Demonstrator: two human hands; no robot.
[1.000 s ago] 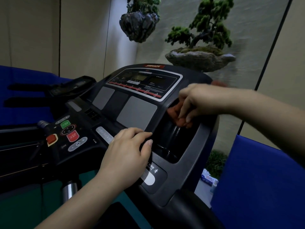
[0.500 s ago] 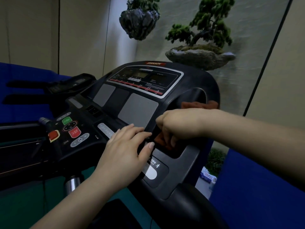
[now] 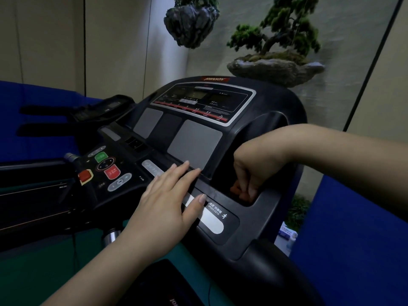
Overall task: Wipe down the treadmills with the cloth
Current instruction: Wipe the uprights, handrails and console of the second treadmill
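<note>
Two hands on the console (image 3: 268,107): left hand (image 3: 170,199) flat, fingers straight; right hand (image 3: 254,171) curled around the cloth (image 3: 237,191) in the side pocket

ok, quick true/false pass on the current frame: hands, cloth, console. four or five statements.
1. The right hand grips an orange cloth down in the console's right-side pocket. True.
2. The left hand holds a second cloth. False: it lies flat, fingers straight, on the console, holding nothing.
3. The left thumb rests by the white speed-keys strip. True.
4. The right hand is wiping the display panel. False: it is well below the display, in the pocket.
5. The green button is right of the left hand. False: it is to the left of it.
</note>
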